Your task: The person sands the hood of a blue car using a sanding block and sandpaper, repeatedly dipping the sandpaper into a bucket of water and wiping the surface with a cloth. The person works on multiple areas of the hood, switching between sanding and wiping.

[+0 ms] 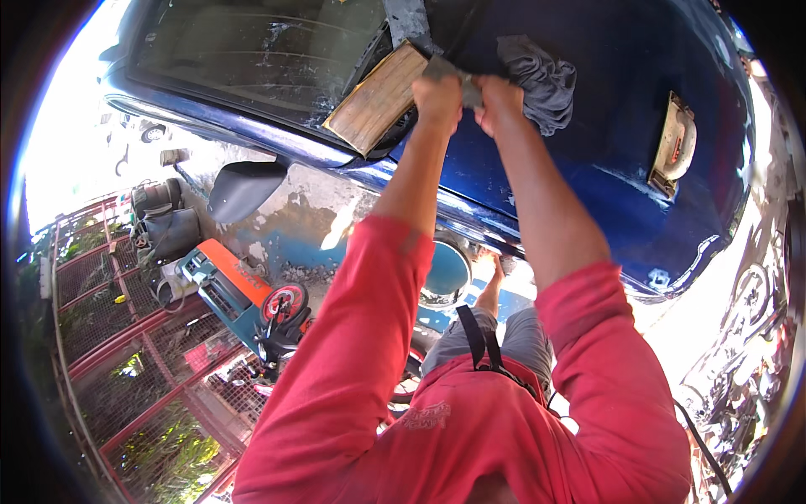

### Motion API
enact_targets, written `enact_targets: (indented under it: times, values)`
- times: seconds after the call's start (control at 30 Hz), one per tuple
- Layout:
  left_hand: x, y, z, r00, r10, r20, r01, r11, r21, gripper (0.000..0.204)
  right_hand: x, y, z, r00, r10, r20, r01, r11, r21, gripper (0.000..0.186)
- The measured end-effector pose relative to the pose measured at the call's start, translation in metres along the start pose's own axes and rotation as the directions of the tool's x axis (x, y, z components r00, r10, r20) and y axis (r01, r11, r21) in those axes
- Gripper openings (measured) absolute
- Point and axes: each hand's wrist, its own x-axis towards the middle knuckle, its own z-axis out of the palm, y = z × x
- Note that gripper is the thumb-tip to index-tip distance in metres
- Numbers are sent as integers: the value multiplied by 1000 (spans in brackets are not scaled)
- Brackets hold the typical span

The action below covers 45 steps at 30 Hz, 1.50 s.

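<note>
Both my arms reach out over the blue car hood [579, 176], near the base of the windshield. My left hand [438, 102] is closed on a small grey sheet [440, 67] that looks like sandpaper. Close beside it, my right hand [501, 102] grips the same sheet from the other side. Left of my hands lies a rectangular wooden block [376, 97], by the windshield's lower corner. A crumpled grey cloth [539, 82] rests on the hood just right of my right hand. My fingertips are partly hidden and slightly blurred.
A hand sander with a pale handle [674, 144] lies far right on the hood. Another grey strip [409, 23] sits by the windshield [252, 59]. Below the car's side mirror [243, 189], an orange and teal machine [231, 290] stands near red metal mesh [109, 336].
</note>
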Motion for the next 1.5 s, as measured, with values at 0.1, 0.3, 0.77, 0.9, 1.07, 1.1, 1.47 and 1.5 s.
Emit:
enact_targets:
  times: [0.1, 0.3, 0.77, 0.9, 1.07, 1.1, 1.47, 1.5]
  values:
    - [6, 12, 4, 995, 68, 77, -75, 994, 85, 15, 7, 2, 2, 999, 1, 43, -4, 998, 70, 12]
    - [7, 15, 8, 997, 30, 71, -35, 997, 67, 19, 6, -20, 10, 998, 26, -52, -24, 999, 37, 12]
    - [59, 4, 7, 933, 183, 310, -299, 875, 382, 40, 26, -20, 21, 995, -47, -85, 47, 999, -1, 36]
    - [79, 9, 23, 982, -38, 183, 12, 991, 137, 24, 21, -40, 26, 984, -12, -179, 0, 998, -62, 35]
    - [62, -1, 16, 971, -2, 239, 36, 990, -137, 15, 0, -27, 12, 1000, -28, 12, 27, 995, 99, 25]
    - [53, -8, 10, 963, 7, 268, 45, 982, -186, 15, -4, -18, 5, 998, -26, 50, 20, 993, 114, 23]
    - [-130, -192, -137, 949, -145, 281, 239, 911, -338, 14, -147, 185, -146, 907, 240, 346, -252, 968, -9, 30]
    - [-144, -202, -145, 948, -215, 237, 273, 928, -253, 14, -156, 195, -156, 903, 265, 340, -260, 964, -61, 30]
